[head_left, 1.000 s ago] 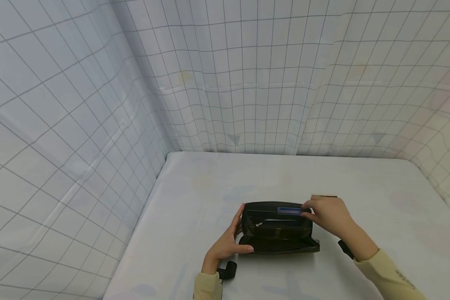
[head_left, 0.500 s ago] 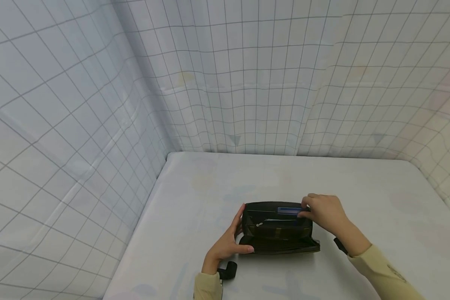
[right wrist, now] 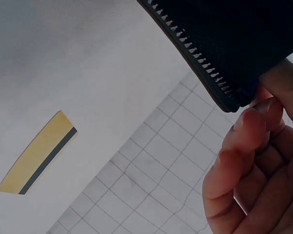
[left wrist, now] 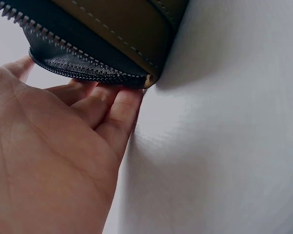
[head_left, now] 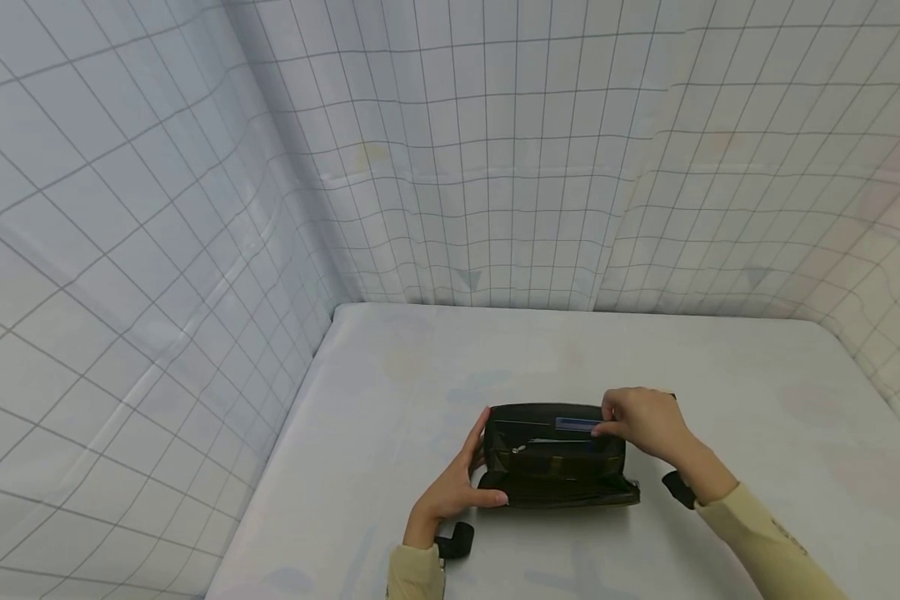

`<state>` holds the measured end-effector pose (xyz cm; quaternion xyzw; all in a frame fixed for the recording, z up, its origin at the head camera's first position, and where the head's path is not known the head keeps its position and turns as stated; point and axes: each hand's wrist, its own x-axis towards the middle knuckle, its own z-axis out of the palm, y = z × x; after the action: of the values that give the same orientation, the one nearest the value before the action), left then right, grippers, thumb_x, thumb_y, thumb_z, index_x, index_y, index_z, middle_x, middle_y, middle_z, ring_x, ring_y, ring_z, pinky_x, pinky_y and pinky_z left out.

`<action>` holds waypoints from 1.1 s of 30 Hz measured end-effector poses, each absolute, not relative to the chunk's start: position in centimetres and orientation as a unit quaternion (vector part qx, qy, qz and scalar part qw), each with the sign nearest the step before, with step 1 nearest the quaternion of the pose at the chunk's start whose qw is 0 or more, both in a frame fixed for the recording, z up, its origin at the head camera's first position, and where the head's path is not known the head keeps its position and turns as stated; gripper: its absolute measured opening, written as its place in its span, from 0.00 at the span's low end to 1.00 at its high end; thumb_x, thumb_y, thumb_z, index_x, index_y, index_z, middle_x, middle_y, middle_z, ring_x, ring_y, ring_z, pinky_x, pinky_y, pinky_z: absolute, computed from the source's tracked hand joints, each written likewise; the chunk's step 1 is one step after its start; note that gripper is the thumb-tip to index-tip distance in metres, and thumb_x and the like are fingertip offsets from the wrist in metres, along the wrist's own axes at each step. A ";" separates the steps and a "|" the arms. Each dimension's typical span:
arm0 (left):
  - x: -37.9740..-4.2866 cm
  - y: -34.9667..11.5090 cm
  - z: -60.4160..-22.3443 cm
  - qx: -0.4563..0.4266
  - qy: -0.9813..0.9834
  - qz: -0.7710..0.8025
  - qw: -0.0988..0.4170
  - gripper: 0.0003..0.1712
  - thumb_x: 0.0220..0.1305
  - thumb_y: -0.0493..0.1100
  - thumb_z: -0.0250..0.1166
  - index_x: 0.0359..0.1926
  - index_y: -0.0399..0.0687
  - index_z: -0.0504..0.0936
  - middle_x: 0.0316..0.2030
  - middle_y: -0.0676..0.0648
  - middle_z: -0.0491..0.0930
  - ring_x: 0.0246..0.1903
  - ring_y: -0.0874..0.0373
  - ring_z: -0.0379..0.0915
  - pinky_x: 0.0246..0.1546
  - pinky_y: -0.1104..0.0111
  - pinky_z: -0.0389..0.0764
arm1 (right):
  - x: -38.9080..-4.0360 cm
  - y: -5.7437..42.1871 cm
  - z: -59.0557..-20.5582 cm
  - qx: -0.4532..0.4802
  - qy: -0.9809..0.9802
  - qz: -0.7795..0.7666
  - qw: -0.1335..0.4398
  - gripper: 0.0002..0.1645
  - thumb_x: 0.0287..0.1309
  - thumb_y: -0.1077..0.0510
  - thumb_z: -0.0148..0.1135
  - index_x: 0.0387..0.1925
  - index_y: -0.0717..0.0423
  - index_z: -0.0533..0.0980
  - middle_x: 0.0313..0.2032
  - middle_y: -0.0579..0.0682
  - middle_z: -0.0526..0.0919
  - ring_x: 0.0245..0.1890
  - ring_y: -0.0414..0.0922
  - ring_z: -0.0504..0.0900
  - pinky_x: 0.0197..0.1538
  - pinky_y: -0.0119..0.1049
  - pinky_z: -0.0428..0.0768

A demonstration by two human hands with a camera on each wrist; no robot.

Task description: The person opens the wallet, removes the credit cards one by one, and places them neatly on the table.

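Note:
A dark zip-around wallet (head_left: 555, 462) stands spread wide on the white table, its zip teeth showing in both wrist views. My left hand (head_left: 453, 483) grips its left end, thumb on the lower front edge and fingers up the side. In the left wrist view the fingers (left wrist: 100, 105) lie against the zipped corner. A blue card (head_left: 572, 423) sits in a slot of the back inner wall. At the card's right end, the thumb and index finger of my right hand (head_left: 648, 421) pinch it. The other fingers (right wrist: 229, 161) curl outside the wallet's corner.
A yellow card with a dark stripe (right wrist: 41, 151) lies on the table behind the right hand, mostly hidden in the head view. Inside the wallet a zip pull (head_left: 519, 449) hangs at the left. Grid-patterned curtains (head_left: 495, 167) enclose the table (head_left: 390, 375).
My right hand has shifted slightly left along the blue card, covering more of its right end and most of the loose card behind. The left hand and the wallet have stayed put.

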<state>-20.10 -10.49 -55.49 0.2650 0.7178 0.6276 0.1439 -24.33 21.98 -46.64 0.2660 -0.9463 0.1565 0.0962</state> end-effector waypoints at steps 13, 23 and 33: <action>-20.1 -10.5 -55.6 0.264 0.719 0.627 0.143 0.67 0.50 0.59 0.73 0.75 0.61 0.31 0.73 0.53 0.41 0.69 0.57 0.47 0.65 0.57 0.55 | -24.4 22.4 -46.2 0.263 -0.944 0.195 0.039 0.18 0.50 0.44 0.71 0.20 0.42 0.69 0.17 0.34 0.66 0.15 0.34 0.62 0.19 0.31 0.61; -20.2 -10.6 -55.8 0.263 0.722 0.624 0.143 0.66 0.51 0.58 0.73 0.75 0.67 0.32 0.73 0.55 0.37 0.70 0.55 0.43 0.65 0.55 0.54 | -24.7 22.7 -45.8 0.274 -0.930 0.244 0.032 0.15 0.54 0.45 0.69 0.24 0.43 0.70 0.18 0.36 0.65 0.16 0.34 0.61 0.20 0.31 0.62; -20.2 -10.5 -55.8 0.267 0.721 0.624 0.142 0.66 0.52 0.58 0.72 0.75 0.63 0.31 0.73 0.54 0.37 0.69 0.55 0.45 0.65 0.56 0.55 | -24.9 23.3 -46.0 0.256 -0.931 0.258 0.038 0.18 0.52 0.43 0.69 0.22 0.42 0.70 0.17 0.38 0.63 0.17 0.36 0.61 0.21 0.33 0.61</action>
<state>-20.23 -10.53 -55.76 0.2670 0.7210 0.6236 0.1418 -24.93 23.27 -46.02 0.2556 -0.9309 0.2581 0.0379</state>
